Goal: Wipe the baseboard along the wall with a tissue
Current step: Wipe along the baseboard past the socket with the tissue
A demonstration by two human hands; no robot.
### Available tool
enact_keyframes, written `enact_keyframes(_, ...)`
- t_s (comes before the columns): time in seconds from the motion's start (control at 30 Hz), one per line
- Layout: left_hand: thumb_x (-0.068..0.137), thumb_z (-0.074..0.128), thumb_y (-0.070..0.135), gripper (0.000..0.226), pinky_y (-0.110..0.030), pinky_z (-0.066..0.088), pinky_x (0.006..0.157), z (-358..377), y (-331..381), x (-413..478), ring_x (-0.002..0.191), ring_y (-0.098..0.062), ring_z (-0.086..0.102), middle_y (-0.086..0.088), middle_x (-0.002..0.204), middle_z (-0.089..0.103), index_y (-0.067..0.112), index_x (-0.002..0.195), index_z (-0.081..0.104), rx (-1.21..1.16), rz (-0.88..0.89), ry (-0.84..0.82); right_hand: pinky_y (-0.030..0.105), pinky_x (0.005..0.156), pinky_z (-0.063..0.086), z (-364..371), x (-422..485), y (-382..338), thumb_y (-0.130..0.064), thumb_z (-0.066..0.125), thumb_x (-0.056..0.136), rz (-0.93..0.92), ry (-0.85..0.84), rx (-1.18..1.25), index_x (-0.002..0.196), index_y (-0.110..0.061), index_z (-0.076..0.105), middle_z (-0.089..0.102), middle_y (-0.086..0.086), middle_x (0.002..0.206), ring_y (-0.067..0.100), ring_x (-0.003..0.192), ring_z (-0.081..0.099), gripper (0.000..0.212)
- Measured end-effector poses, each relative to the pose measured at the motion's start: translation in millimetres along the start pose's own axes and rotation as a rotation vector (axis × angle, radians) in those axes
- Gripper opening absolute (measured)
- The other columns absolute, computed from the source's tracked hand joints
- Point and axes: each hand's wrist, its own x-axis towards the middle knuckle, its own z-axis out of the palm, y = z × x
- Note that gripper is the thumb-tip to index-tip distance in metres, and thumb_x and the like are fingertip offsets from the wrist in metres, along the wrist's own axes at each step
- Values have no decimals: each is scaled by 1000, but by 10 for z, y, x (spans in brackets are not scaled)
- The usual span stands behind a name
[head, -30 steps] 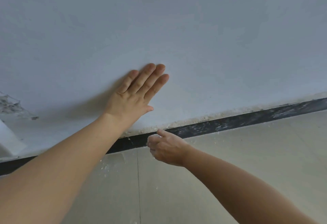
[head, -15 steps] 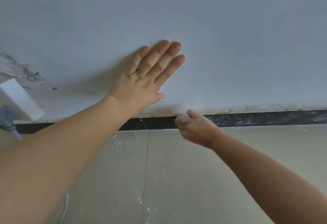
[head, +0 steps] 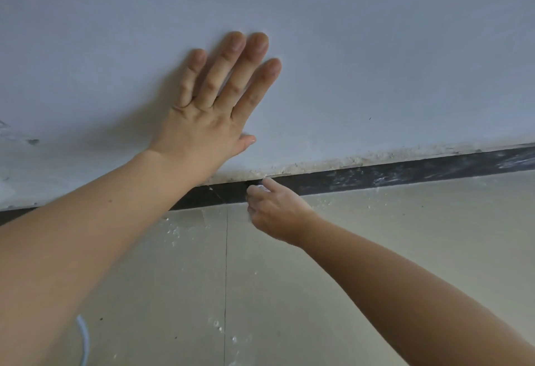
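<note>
Pressing one tissue (head: 264,188) to one baseboard (head: 405,173) — right hand (head: 273,213).

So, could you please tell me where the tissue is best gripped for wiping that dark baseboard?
Pinch the tissue by its bunched rear, coming from the floor side, as the right hand does. Only a small white wad shows ahead of that hand, facing the baseboard, a low strip under the wall.

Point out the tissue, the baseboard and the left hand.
tissue (head: 262,188): head view, visible white scrap.
baseboard (head: 405,174): head view, dusty dark face.
left hand (head: 208,128): head view, back of hand.
</note>
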Motion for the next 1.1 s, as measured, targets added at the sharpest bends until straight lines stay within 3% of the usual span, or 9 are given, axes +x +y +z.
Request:
enact_keyframes(0.2, 81, 58, 62, 116, -48, -15, 111, -5, 57, 43, 132, -29, -43, -15, 144, -45, 7, 150, -17, -21, -33, -19, 32, 79, 28, 296, -641, 564, -4, 38, 83, -10, 2, -237, 85, -19, 73, 67, -8, 87, 16, 94, 53, 38)
enact_keyframes(0.27, 80, 56, 66, 117, -50, -16, 112, 24, 80, 61, 132, -32, -43, -17, 144, -44, 6, 150, -18, -10, -46, -6, 32, 77, 30, 374, -1008, 627, -4, 48, 77, 59, -92, -252, 79, -16, 72, 65, -5, 82, 19, 87, 47, 27)
enact_keyframes(0.37, 78, 46, 75, 118, -53, 16, 111, 44, 89, 62, 134, -39, -37, -25, 145, -38, 3, 150, -13, 104, -43, 25, 31, 70, 31, 346, -1193, 558, -6, 69, 62, 177, -221, -153, 58, -19, 65, 57, -5, 60, 19, 76, 46, 14)
enact_keyframes(0.47, 75, 50, 76, 123, -53, 29, 108, -15, 102, 90, 134, -39, -37, -25, 145, -38, 3, 150, -15, 94, -57, 3, 31, 69, 27, 207, -870, 327, -6, 71, 60, 164, -107, 16, 51, -20, 61, 52, -6, 51, 20, 71, 51, 20)
enact_keyframes(0.57, 74, 55, 74, 124, -53, 11, 112, 5, 98, 83, 134, -36, -38, -22, 146, -39, 4, 150, -15, 91, -57, -11, 28, 68, 29, 170, -369, 110, -9, 66, 68, 77, 28, -29, 53, -22, 62, 52, -10, 54, 17, 75, 48, 21)
enact_keyframes(0.7, 75, 63, 67, 124, -47, -18, 112, 39, 61, 52, 136, -30, -39, -16, 148, -39, 7, 151, -15, 30, -32, 8, 27, 74, 33, 259, -253, 258, -17, 69, 69, 17, -45, -92, 59, -25, 67, 58, -14, 61, 13, 83, 50, 13)
enact_keyframes(0.93, 77, 61, 66, 121, -51, -9, 114, 116, 29, 42, 136, -28, -39, -13, 148, -40, 7, 151, -14, -36, -18, 28, 30, 78, 33, 412, -1139, 619, -4, 67, 70, 83, -390, -74, 63, -19, 65, 62, -7, 63, 22, 91, 43, 17)
enact_keyframes(1.0, 76, 60, 68, 122, -55, 1, 114, 123, 27, 48, 136, -30, -39, -15, 148, -39, 6, 151, -14, -22, -23, 33, 30, 73, 33, 303, -1080, 586, -4, 72, 61, 112, -298, -48, 51, -20, 59, 56, -8, 52, 20, 79, 48, 23)
enact_keyframes(1.1, 73, 64, 68, 126, -50, -17, 113, 111, 34, 65, 137, -30, -37, -16, 150, -37, 6, 151, -12, -3, -25, 39, 30, 69, 26, 110, -704, 385, -8, 66, 63, 71, -50, -21, 49, -21, 59, 53, -10, 50, 18, 75, 49, 21)
